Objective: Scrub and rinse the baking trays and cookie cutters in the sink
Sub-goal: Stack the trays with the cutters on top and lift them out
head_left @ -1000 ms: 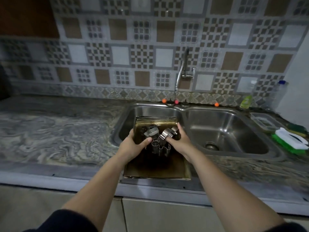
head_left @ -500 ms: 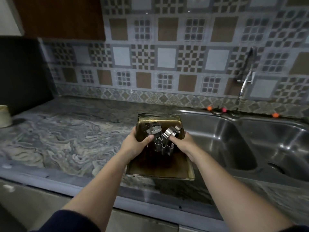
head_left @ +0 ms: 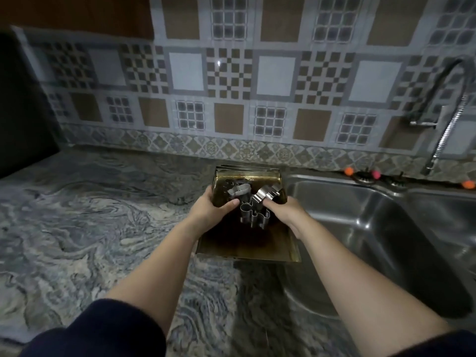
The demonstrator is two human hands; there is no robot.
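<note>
A stack of brownish, stained baking trays [head_left: 247, 249] is held over the marble counter just left of the sink [head_left: 373, 228]. Several shiny metal cookie cutters [head_left: 253, 215] lie piled on the top tray between my hands. My left hand [head_left: 211, 208] grips the stack's left edge, thumb on top beside the cutters. My right hand [head_left: 286, 211] grips the right edge, thumb pressing a cutter. The trays' far end tilts up slightly.
The steel sink basin lies to the right, with a flexible spring faucet [head_left: 448, 119] on the tiled wall and small orange and pink knobs [head_left: 349, 171] along its back rim. Grey swirled counter [head_left: 90, 228] spreads to the left. A dark object [head_left: 20, 104] stands at far left.
Both hands have carried the tray stack with the cutters leftward, from over the left sink basin to over the counter beside it. The view has swung left with them.
</note>
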